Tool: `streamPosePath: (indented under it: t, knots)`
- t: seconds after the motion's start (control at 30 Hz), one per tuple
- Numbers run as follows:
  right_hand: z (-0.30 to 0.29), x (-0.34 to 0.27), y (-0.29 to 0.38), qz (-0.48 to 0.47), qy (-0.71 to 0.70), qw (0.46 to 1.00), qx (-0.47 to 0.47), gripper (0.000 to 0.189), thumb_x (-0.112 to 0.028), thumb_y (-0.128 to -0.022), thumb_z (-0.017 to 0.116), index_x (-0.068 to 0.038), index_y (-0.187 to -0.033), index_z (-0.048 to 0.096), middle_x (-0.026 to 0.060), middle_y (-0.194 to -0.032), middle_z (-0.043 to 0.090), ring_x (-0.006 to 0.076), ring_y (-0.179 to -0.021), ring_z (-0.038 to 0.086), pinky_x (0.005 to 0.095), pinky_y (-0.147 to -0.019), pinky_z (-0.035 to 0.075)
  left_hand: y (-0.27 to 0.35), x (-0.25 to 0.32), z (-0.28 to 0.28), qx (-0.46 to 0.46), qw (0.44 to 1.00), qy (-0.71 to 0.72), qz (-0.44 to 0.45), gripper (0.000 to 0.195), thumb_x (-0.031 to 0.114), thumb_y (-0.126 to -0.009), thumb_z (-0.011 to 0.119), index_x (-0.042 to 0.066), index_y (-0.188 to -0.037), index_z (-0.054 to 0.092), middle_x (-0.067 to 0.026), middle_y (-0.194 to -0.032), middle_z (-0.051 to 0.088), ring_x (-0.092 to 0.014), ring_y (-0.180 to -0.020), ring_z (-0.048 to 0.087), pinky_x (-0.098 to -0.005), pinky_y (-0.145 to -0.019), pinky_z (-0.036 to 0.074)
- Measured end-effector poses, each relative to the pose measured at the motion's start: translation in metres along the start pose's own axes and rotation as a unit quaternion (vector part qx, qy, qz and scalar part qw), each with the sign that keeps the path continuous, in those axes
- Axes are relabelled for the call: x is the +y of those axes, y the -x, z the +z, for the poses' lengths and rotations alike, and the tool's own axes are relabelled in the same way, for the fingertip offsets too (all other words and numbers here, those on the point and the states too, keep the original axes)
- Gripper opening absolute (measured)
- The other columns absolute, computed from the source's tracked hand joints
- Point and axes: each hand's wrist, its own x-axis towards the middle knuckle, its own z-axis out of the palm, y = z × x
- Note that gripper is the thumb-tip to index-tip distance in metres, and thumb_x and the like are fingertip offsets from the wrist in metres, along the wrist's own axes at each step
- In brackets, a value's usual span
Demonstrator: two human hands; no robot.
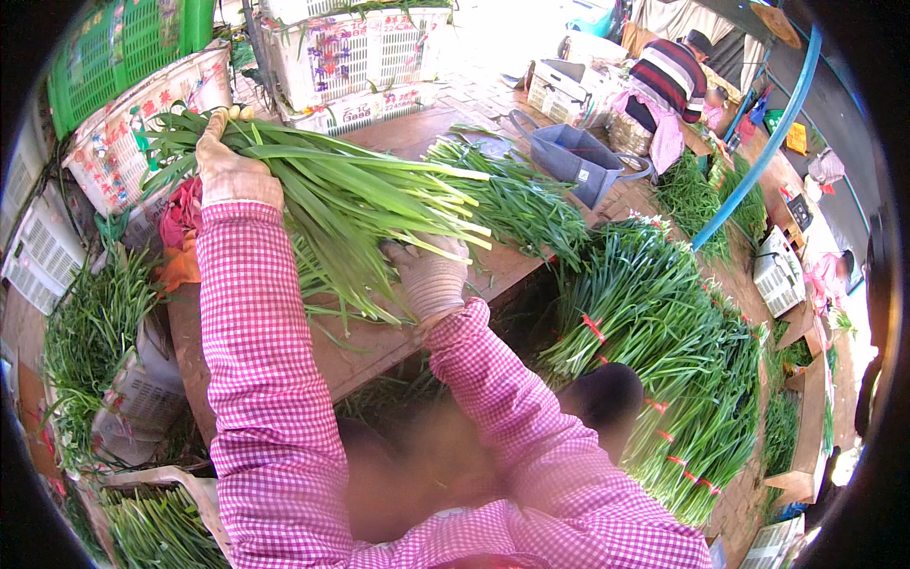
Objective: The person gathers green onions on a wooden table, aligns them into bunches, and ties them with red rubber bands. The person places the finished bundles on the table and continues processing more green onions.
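A loose bunch of long green leafy stalks, probably garlic chives [355, 178], is held above the wooden table [384, 348]. My left hand [231, 167] grips it near the leaf tips, and the pale stem ends point right. Below those ends is my right hand [430, 274] in a grey knit glove. Stalks partly cover its fingers, so whether it grips any cannot be told. More loose stalks [313, 277] lie on the tabletop under the bunch. Farther back on the table rests a pile of chives [512, 195].
Chive bundles tied with red bands [661, 341] are heaped to my right. White plastic crates [355, 60] stack at the back; a green crate [128, 57] is at left. A grey fabric basket [579, 156] sits beyond the table. Another person [668, 78] bends at the back right. A blue pole [764, 142] slants nearby.
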Motion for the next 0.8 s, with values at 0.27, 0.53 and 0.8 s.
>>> streamPosePath:
  t: [0.27,0.53,0.8]
  knots:
    - [-0.004,0.049,0.035,-0.015,-0.158,0.986,0.049,0.026,-0.027,-0.075,0.076,-0.012,-0.096,0.073,0.0064,-0.091,0.07,0.0303,-0.086,0.067,0.0412,-0.078,0.053,-0.014,0.009,-0.018,-0.086,0.994,0.062,0.003,0.016,0.021,-0.096,0.057,0.006,-0.09,0.06,-0.0053,-0.08,0.061,-0.022,-0.075,0.06,-0.0361,-0.074,0.051]
    - [-0.02,0.13,0.057,0.18,-0.033,0.964,-0.193,0.039,-0.045,-0.092,0.062,-0.018,-0.118,0.07,0.0078,-0.113,0.071,0.0298,-0.106,0.068,0.0399,-0.09,0.053,-0.019,0.03,-0.03,-0.497,0.848,0.176,-0.054,0.015,0.027,-0.097,0.061,0.015,-0.092,0.054,0.0065,-0.078,0.049,-0.011,-0.074,0.047,-0.0314,-0.074,0.04]
    - [-0.051,0.056,0.043,0.109,-0.588,0.786,-0.157,0.038,-0.007,-0.09,0.068,-0.001,-0.127,0.062,0.0051,-0.11,0.068,0.0116,-0.095,0.062,0.0272,-0.087,0.051,-0.01,0.025,-0.018,-0.6,0.777,0.179,-0.075,0.018,0.025,-0.1,0.056,0.012,-0.088,0.054,0.0053,-0.069,0.049,-0.01,-0.064,0.048,-0.0293,-0.067,0.038]
